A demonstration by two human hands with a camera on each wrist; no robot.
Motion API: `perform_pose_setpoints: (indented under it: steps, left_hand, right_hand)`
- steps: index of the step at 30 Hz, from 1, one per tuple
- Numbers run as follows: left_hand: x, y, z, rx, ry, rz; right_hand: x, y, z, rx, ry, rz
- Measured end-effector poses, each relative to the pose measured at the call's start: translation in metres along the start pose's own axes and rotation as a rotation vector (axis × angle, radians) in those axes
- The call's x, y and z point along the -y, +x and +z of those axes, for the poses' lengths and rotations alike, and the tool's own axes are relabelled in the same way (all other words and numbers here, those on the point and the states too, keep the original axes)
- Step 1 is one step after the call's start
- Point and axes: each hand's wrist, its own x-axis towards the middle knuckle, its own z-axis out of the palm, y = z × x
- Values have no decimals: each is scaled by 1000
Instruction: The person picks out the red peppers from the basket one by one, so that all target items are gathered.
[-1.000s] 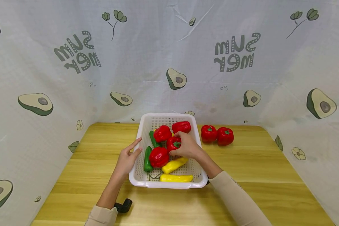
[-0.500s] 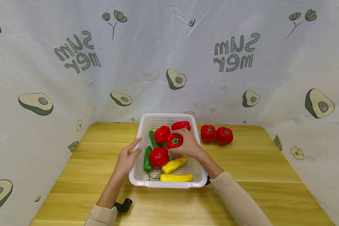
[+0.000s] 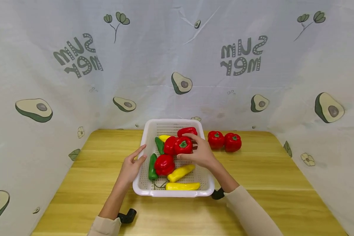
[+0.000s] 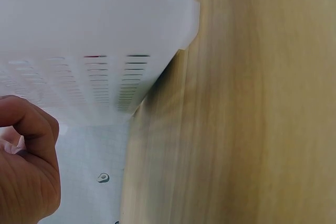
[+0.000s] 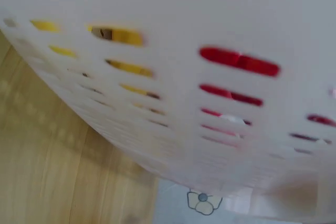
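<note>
In the head view a white plastic basket [image 3: 137,183] holds red bell peppers and green and yellow long peppers. My right hand [image 3: 202,152] grips a red bell pepper [image 3: 183,145] between thumb and fingers, its green stem facing the camera. It touches or overlaps another red bell pepper [image 3: 169,145]. One more red bell pepper [image 3: 164,165] lies nearer, and another red one [image 3: 187,131] at the back. My left hand [image 3: 131,167] holds the basket's left rim. In the left wrist view, a bent part of my left hand [image 4: 29,156] shows beside the slotted basket wall [image 4: 105,24].
Two red bell peppers [image 3: 216,140] stand on the wooden table [image 3: 268,170] right of the basket. Inside are green peppers [image 3: 153,167], yellow peppers [image 3: 183,186] and a thin stem. A printed curtain [image 3: 153,59] closes off the back and sides.
My right hand has turned and slightly raised the gripped red bell pepper. The red bell pepper beside it has shifted nearer, showing more of a yellow pepper behind. My left hand stays on the rim.
</note>
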Motion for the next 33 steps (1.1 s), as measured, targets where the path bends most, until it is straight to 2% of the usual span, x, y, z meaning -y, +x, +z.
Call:
perform_pose_setpoints:
  steps: [6, 14, 20, 33]
  left_hand:
    - [0, -1, -1, -1, 6, 3]
    - [0, -3, 0, 2, -14, 5]
    - [0, -3, 0, 13, -18, 8]
    - [0, -4, 1, 8, -24, 15]
  right_hand:
    - [-2, -9, -8, -7, 55, -13]
    - [-8, -17, -23, -79, 40, -26]
    - [-17, -24, -38, -100, 52, -52]
    - [-37, -37, -65, -191, 74, -42]
